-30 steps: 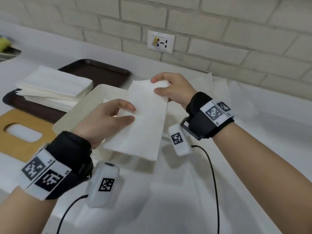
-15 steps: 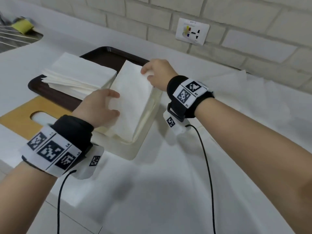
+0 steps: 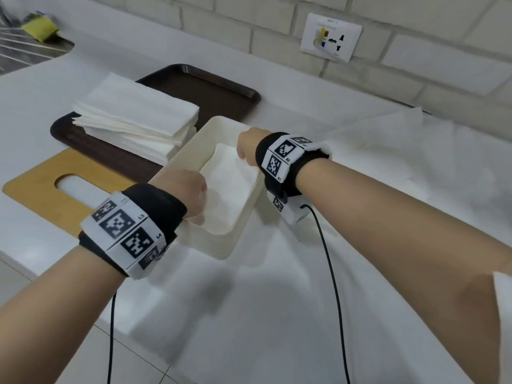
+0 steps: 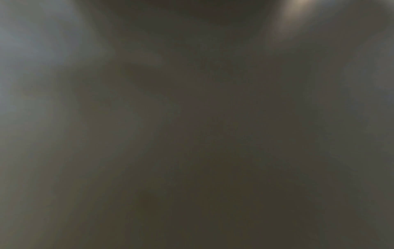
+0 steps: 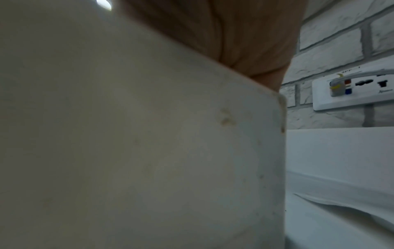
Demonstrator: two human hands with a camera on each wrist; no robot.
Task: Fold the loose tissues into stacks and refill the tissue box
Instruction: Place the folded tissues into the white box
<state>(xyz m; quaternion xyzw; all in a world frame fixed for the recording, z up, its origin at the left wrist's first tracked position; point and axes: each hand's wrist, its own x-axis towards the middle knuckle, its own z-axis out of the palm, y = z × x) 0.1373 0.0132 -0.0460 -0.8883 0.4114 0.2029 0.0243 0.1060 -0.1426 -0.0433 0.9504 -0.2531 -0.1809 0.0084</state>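
A: Left side of counter (image 3: 271, 314)?
B: Wooden lid (image 3: 36, 189) with slot is laid flat near the left front edge. Behind it, a brown tray (image 3: 221, 87) carries a stack (image 3: 135, 117) of folded tissues at its left end.

A: Box?
B: Box (image 3: 221, 245) is set just right of lid and tray, open-topped. A folded tissue (image 3: 230, 187) is lying inside.

A: Hands?
B: Left hand (image 3: 185, 189) is dipped into the near left end of the box, on the tissue; fingers hidden, grip cannot be told. Left wrist view is dark. Right hand (image 3: 249, 146) is at the far right end, fingers down on the tissue; pinching or pressing cannot be told.

A: Right side?
B: Loose tissues (image 3: 401, 139) are spread toward the back right. Socket (image 3: 331, 37) is seen on the brick wall.
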